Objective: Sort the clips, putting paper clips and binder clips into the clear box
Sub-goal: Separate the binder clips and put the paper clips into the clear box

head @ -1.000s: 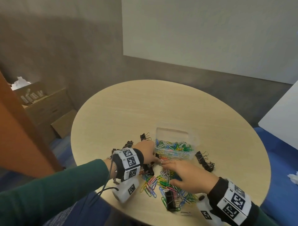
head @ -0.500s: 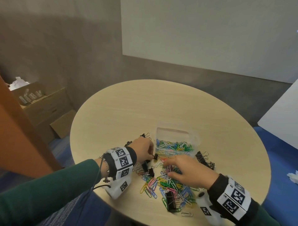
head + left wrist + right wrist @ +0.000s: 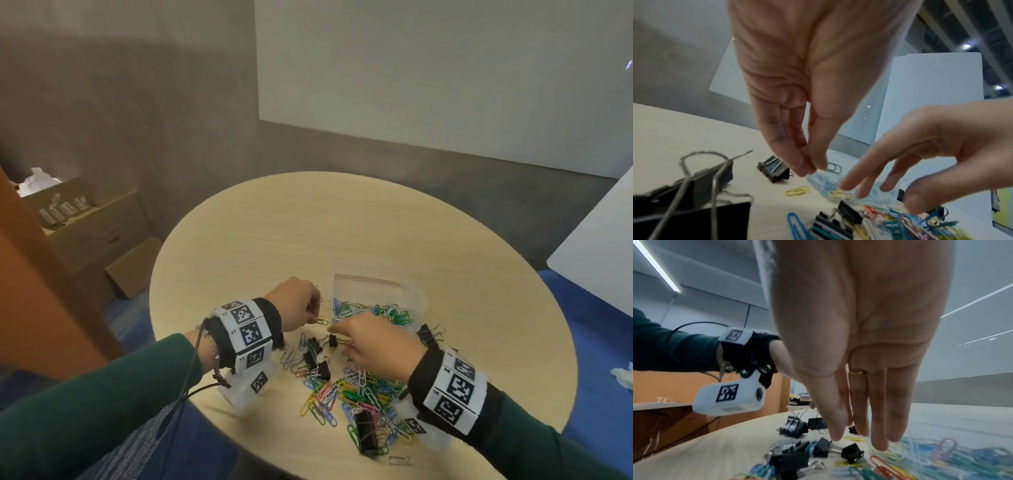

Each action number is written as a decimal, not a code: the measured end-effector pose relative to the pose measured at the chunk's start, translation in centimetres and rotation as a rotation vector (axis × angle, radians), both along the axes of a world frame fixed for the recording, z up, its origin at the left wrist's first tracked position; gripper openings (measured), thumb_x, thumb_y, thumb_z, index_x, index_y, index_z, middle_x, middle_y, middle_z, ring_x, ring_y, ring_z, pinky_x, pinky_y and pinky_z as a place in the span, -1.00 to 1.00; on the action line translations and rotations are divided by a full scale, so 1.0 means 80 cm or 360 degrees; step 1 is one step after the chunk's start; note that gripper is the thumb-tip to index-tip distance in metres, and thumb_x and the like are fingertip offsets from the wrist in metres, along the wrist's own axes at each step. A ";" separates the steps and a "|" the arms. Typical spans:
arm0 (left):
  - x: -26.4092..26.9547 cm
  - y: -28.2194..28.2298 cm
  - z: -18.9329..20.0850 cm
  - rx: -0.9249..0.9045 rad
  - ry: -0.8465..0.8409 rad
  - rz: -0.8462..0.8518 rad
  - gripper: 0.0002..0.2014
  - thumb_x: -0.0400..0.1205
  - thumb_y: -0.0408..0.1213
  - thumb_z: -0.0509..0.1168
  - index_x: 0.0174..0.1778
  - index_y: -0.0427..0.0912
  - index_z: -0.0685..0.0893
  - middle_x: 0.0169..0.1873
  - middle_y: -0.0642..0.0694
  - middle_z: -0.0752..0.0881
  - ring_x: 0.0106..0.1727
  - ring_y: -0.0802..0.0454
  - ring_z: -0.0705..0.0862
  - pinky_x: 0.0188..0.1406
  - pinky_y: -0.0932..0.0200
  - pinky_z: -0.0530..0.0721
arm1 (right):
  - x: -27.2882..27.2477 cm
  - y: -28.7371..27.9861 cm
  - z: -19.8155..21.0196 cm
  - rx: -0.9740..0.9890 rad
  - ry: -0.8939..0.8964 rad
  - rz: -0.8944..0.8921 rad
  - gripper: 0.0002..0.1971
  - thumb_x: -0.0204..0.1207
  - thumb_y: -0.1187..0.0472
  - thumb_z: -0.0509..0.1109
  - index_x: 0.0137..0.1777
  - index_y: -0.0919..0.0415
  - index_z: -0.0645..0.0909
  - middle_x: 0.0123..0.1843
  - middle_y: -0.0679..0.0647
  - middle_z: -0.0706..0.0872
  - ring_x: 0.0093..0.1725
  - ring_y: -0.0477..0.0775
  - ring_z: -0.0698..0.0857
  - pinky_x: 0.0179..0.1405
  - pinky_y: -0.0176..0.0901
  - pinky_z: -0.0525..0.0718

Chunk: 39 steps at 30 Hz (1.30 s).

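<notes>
On the round table, the clear box (image 3: 376, 291) holds several coloured paper clips. My left hand (image 3: 313, 320) hovers left of the box. Its thumb and fingers (image 3: 813, 168) pinch a dark green paper clip (image 3: 833, 167). My right hand (image 3: 337, 330) reaches toward the box's near left corner with straight fingers (image 3: 879, 426) and holds nothing. A pile of paper clips (image 3: 356, 387) lies under that wrist. Small black binder clips (image 3: 313, 346) sit between my hands, and one yellow paper clip (image 3: 797, 190) lies alone.
More binder clips lie right of the box (image 3: 430, 334) and at the near table edge (image 3: 364, 431). The wooden table (image 3: 308, 222) is bare beyond the box. Cardboard boxes (image 3: 85, 233) stand on the floor at left.
My left hand has lifted off the binder clips, pinching a paper clip, and moved up beside the box. My right hand has stretched its fingers forward toward the box.
</notes>
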State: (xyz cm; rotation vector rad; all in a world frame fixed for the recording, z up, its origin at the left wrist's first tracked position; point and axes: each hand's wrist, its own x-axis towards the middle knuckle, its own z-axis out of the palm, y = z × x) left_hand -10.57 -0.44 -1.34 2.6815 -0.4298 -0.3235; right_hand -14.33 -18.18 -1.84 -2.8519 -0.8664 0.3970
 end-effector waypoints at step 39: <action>-0.031 -0.021 -0.010 -0.0112 0.0128 -0.0127 -0.73 0.43 -0.36 0.54 -0.03 -0.17 0.63 -0.20 -0.07 0.74 -0.23 0.03 0.65 -0.24 0.20 0.60 | 0.006 -0.026 0.017 0.0905 0.0199 -0.0496 -0.75 0.38 0.11 0.62 -0.08 0.25 0.69 -0.24 0.14 0.78 -0.49 0.04 0.79 -0.46 -0.20 0.76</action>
